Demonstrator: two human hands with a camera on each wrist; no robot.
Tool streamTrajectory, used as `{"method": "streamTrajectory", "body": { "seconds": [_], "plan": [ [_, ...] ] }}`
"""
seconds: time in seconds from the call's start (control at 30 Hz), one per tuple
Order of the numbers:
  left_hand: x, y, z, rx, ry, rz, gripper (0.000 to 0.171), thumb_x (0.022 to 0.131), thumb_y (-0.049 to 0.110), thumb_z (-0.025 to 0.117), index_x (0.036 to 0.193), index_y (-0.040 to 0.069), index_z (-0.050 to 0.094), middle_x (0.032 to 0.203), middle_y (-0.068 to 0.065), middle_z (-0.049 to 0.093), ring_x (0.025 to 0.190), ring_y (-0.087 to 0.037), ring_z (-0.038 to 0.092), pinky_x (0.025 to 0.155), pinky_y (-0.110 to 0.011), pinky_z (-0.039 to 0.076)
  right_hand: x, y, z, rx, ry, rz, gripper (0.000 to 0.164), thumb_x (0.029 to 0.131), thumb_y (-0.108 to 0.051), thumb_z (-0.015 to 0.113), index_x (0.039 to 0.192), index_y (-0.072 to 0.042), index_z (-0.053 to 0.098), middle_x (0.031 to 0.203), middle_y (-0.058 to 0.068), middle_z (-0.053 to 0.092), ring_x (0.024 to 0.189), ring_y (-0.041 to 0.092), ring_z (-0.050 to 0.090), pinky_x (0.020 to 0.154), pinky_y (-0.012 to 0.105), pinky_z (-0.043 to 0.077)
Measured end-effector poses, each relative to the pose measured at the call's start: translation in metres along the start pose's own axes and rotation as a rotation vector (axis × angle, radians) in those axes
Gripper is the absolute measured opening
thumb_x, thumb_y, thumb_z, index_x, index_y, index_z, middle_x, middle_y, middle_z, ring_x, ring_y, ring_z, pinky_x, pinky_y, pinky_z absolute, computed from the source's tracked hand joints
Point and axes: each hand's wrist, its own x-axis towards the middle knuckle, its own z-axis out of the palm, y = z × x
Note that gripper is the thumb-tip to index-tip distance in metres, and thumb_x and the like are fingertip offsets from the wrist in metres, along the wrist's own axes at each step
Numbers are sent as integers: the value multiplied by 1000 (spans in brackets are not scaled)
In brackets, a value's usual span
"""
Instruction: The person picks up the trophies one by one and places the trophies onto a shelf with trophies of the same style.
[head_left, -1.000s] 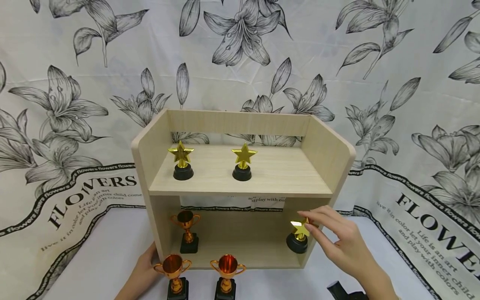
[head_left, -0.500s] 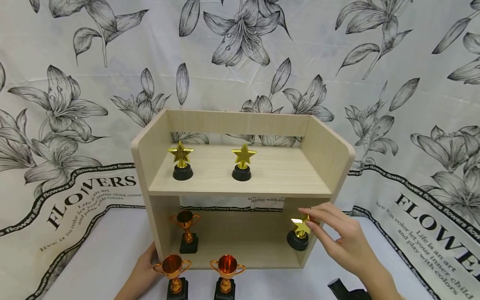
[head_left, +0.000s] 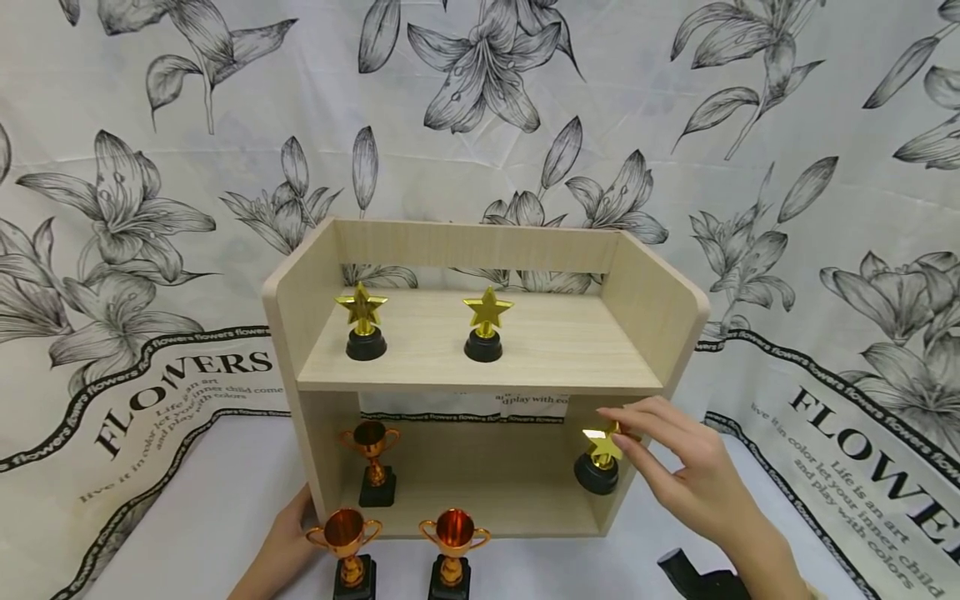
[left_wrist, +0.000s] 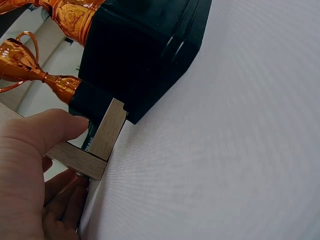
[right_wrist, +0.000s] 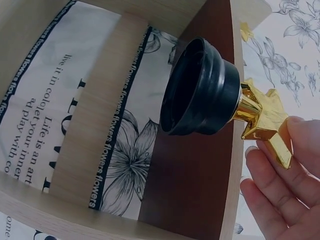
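Observation:
My right hand (head_left: 678, 471) pinches a gold star trophy (head_left: 602, 446) by its star, between thumb and fingers. The trophy tilts before the right side of the lower compartment; in the right wrist view its hollow black base (right_wrist: 202, 90) hangs clear of the boards. My left hand (head_left: 285, 537) grips the lower left side panel of the wooden shelf (head_left: 480, 387), and in the left wrist view the thumb (left_wrist: 55, 127) lies against the panel. Two gold star trophies (head_left: 362, 321) (head_left: 486, 323) stand upright on the upper board.
One bronze cup trophy (head_left: 373, 462) stands inside the lower compartment at the left. Two more cup trophies (head_left: 348, 546) (head_left: 453, 546) are on the white table (head_left: 187, 508) in front. A black object (head_left: 701, 575) lies near my right wrist. Floral cloth (head_left: 480, 167) hangs behind.
My right hand has risen slightly with the star trophy, and its base has lifted a little. My left hand and the other trophies have stayed in place.

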Motion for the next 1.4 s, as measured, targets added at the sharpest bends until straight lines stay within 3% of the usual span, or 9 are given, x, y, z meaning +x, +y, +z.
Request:
{"method": "streamTrajectory", "body": {
  "seconds": [0.5,1.1,1.4],
  "plan": [
    [-2,1,0,11,15,48,81,82,36,71,146,9,30,139,-20,45,127,-39,41,97,-58,37,12,-1,-7,-18,5,-20,21,91,-12,61,106,1,68,92,4,66,72,5,54,65,13,44],
    [0,1,0,-14,3,41,82,81,36,72,146,9,29,140,-21,43,128,-40,39,98,-60,36,16,17,-15,-67,-16,-12,23,90,-15,63,106,1,68,92,4,66,77,4,52,68,14,42],
    [0,-1,0,-14,-5,33,84,81,36,71,147,9,27,141,-22,41,130,-43,35,99,-64,30,32,9,-18,-45,4,-53,23,92,-16,60,104,1,69,87,5,65,74,3,51,65,14,40]
  ]
}}
